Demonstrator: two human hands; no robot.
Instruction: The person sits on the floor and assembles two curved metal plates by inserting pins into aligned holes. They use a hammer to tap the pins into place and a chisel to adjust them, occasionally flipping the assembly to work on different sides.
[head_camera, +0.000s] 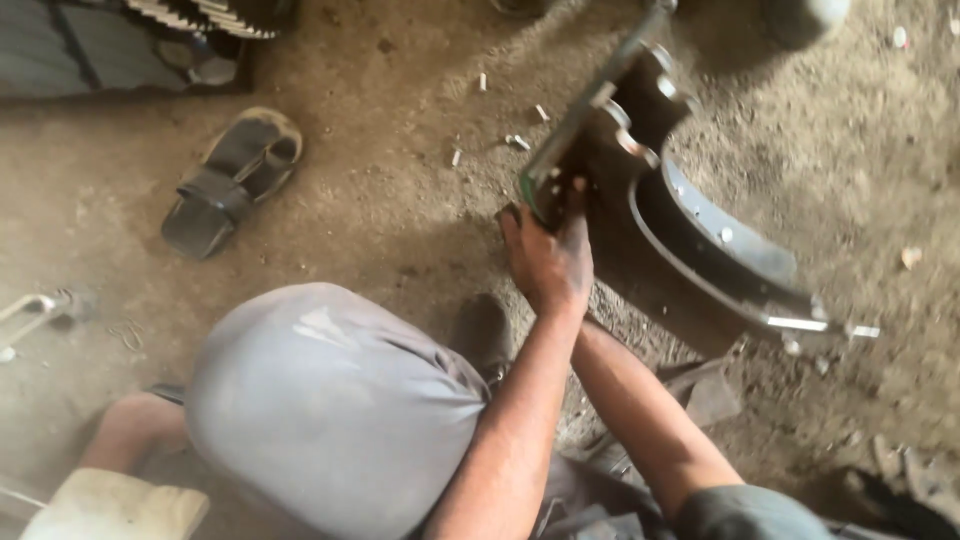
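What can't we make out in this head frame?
- Right hand: hidden behind the left hand and the dark metal part; its grip can't be judged.
- Metal part: top cut off by the upper edge, and motion-blurred.
- Curved metal band: how it joins the part is lost in shadow.
- Small bits on the dirt floor: too small to identify.
- Sandal: only one shows.

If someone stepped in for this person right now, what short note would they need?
Left hand: gripping the lower end of the green metal bracket.
Right hand: hidden behind the curved dark metal piece; only the forearm shows.
Things: bracket and curved piece joined, held tilted above the dirt floor. Small bolts lie scattered beyond; a sandal lies to the left.
Done or left: cannot be told.
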